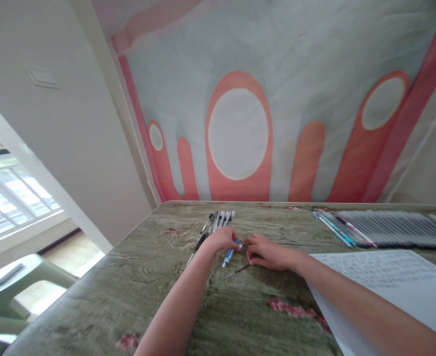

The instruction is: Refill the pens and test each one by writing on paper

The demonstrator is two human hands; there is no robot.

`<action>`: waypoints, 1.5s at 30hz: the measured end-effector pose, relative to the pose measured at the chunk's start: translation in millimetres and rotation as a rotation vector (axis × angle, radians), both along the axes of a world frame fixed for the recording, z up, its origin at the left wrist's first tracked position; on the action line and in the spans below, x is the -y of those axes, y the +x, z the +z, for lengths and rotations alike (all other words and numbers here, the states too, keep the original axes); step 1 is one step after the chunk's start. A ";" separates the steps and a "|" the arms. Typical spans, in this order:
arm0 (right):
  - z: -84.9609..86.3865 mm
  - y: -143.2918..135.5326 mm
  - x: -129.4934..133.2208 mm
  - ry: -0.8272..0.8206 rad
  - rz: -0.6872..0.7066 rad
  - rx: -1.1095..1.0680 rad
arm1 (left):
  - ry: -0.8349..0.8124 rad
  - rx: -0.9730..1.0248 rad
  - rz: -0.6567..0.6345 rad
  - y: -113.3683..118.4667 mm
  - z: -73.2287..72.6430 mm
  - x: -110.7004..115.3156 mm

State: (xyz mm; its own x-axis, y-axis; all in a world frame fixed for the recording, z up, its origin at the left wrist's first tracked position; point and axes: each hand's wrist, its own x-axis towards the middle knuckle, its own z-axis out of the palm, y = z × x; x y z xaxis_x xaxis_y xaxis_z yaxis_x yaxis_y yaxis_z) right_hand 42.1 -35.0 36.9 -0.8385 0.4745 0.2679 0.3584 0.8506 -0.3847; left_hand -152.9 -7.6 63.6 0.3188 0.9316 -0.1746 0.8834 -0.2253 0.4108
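A blue and white pen (228,258) lies slanted at the middle of the table. My left hand (222,239) comes over it from the left, its fingers closed in a pinch at the pen's upper part. Just to the right, my right hand (265,252) has its thumb and fingers drawn together at the pen's far end; what they pinch is too small to make out. A thin dark pen refill (237,271) sits below, one end reaching the right fingers. Behind my left hand several clear-barrelled pens (221,218) lie side by side, with a black pen (199,242) partly hidden by the forearm.
Under my right forearm is a sheet of written paper (384,269). A long row of grey pens (399,228) lies at the back right, with coloured pens (334,228) at its left end. The wood-patterned table (110,291) meets a painted wall behind.
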 end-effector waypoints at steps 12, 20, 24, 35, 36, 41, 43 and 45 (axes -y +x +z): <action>-7.2 15.1 -22.8 -0.412 -0.355 -0.617 | 0.200 0.251 0.052 -6.5 15.8 -11.6; 0.1 26.0 -32.6 -0.506 -0.473 -0.805 | 0.366 0.330 0.044 0.2 24.4 -6.6; 2.1 31.4 -33.5 -0.489 -0.486 -0.772 | 0.380 0.337 0.046 0.0 24.9 -6.9; 17.4 35.8 -32.4 -0.425 -0.449 -0.692 | 0.375 0.194 -0.025 7.8 26.9 -3.2; 21.0 35.2 -31.1 -0.425 -0.450 -0.706 | 0.375 0.185 -0.040 10.1 26.7 -2.3; 34.5 27.5 -20.9 -0.438 -0.423 -0.724 | 0.349 0.268 -0.113 22.3 24.9 4.7; 36.4 24.3 -17.4 -0.462 -0.401 -0.727 | 0.334 0.352 -0.139 26.2 25.5 7.9; 36.7 22.6 -15.7 -0.489 -0.374 -0.731 | 0.320 0.424 -0.155 28.9 26.3 10.2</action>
State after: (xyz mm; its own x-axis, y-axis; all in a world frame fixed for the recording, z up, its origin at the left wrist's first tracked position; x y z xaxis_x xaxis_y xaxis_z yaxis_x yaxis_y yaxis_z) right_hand 64.7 -19.3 73.7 -0.3134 0.8760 0.3666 0.1046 0.4156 -0.9035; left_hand -124.0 -17.8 89.9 0.4375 0.8536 0.2826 0.6021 -0.5116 0.6130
